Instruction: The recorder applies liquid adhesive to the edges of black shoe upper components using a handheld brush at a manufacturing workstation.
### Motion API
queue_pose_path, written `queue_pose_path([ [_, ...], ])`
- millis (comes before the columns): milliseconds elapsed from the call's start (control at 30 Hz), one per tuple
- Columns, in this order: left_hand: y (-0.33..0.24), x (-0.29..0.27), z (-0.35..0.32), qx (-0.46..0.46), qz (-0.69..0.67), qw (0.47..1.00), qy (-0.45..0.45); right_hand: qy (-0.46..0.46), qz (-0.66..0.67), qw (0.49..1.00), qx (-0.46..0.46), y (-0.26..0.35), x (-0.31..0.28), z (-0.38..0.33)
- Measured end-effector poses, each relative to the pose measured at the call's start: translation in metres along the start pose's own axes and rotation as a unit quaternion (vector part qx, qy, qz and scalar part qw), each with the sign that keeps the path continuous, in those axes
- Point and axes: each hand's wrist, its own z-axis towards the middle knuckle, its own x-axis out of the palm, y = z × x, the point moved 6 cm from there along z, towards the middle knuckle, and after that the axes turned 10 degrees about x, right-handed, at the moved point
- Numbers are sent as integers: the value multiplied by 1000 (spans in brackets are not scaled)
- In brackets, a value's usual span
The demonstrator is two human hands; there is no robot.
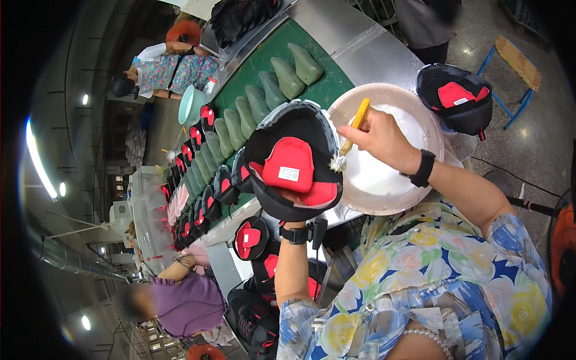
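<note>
Right hand [379,139] closed on a yellow-handled brush [353,129], bristles down at the right edge of the shoe upper [292,168]. Left hand [294,201] grips that black-and-red upper from below, mostly hidden behind it; upper held up in the centre, over the near edge of the belt. Just right of it: round pale basin [414,102] of white glue under the brush hand. Further right, another black-red upper [456,99]. Left and far: green conveyor belt [327,90] carrying grey-green shoe lasts [288,78] and more uppers.
</note>
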Motion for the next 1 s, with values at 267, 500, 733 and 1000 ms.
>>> queue_pose_path([
  [267, 9, -6, 16, -5, 19, 1000, -22, 119, 94, 986, 67, -12, 28, -24],
  [500, -28, -35, 20, 4, 38, 998, -49, 58, 36, 984, -165, 24, -15, -12],
  [733, 21, -36, -37, -5, 57, 997, -58, 186, 7, 869, -458, 88, 12, -45],
  [1000, 50, -38, -41, -15, 69, 996, -59, 216, -118, 822, -513, 78, 41, -21],
])
